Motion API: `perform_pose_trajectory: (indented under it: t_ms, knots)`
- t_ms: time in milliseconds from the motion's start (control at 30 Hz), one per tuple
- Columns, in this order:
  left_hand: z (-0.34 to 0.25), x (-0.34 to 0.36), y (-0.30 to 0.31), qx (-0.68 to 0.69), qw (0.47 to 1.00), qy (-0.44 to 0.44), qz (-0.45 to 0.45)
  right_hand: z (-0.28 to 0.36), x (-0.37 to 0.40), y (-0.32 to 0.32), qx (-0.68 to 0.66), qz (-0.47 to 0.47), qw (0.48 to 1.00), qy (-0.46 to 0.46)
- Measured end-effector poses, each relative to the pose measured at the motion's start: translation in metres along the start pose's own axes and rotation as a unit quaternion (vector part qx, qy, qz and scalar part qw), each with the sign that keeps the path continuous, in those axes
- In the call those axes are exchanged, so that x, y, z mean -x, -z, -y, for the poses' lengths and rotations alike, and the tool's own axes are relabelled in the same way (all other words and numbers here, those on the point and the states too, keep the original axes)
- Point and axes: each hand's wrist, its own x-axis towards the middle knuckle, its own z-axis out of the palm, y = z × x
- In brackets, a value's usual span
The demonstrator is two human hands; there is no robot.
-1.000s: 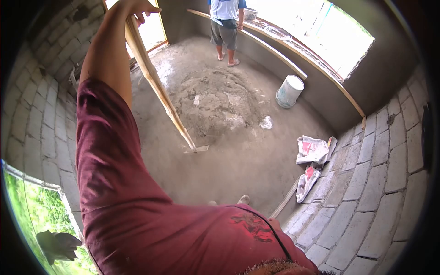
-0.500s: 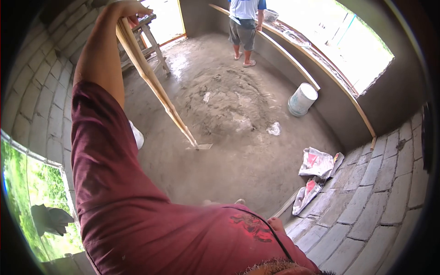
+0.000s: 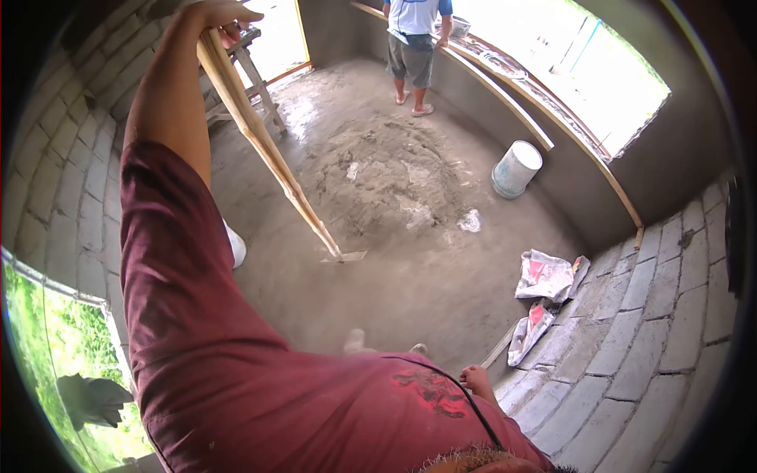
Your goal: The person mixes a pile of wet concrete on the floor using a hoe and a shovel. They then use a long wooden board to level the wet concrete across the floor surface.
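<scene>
My left hand [image 3: 221,14] is raised high at the top left and grips the upper end of a long wooden batten [image 3: 268,150]. The batten slants down to the right, and its lower end rests on the concrete floor beside a small flat scrap [image 3: 351,256]. My red sleeve and shirt [image 3: 197,315] fill the lower left. My right hand is out of sight. My feet [image 3: 355,343] show just past the shirt's edge.
A mortar pile [image 3: 394,173] lies mid-floor, with a white bucket [image 3: 516,168] by the plastered wall. Another person [image 3: 412,47] stands at the far window ledge. A wooden trestle [image 3: 252,71] stands by the doorway. Empty cement bags [image 3: 544,276] lie by the block wall [image 3: 670,299].
The view has swung a little, bringing the trestle and a white tub by my arm into sight. One foot has stepped forward. My left hand stays on the batten.
</scene>
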Motion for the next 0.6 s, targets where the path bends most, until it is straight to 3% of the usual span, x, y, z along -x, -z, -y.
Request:
perform_pose_trajectory:
  t_ms: [67,167,200,300,433,467,600]
  knots:
    - [-0.003,-0.003,0.001,0.002,1.0,-0.014,0.02,0.023,0.04,-0.024,0.076,-0.006,0.996,0.045]
    - [-0.088,0.105,-0.01,-0.013,0.991,0.123,-0.054,0.037,0.082,-0.061,0.14,-0.037,0.988,0.049]
    - [-0.096,0.124,-0.007,-0.018,0.993,0.105,-0.044,0.036,0.093,-0.071,0.156,-0.042,0.985,0.057]
    - [-0.081,0.113,0.001,-0.024,0.993,0.102,-0.055,0.018,0.099,-0.1,0.18,-0.066,0.981,0.035]
    - [-0.058,0.077,0.005,-0.031,0.993,0.1,-0.057,-0.084,0.037,-0.124,0.207,-0.067,0.975,0.047]
    - [-0.028,0.033,0.011,-0.002,0.998,0.059,-0.023,-0.097,0.032,-0.127,0.218,-0.057,0.973,0.056]
    - [-0.02,0.03,0.015,-0.043,0.997,0.054,-0.04,-0.126,0.018,-0.144,0.207,-0.064,0.974,0.069]
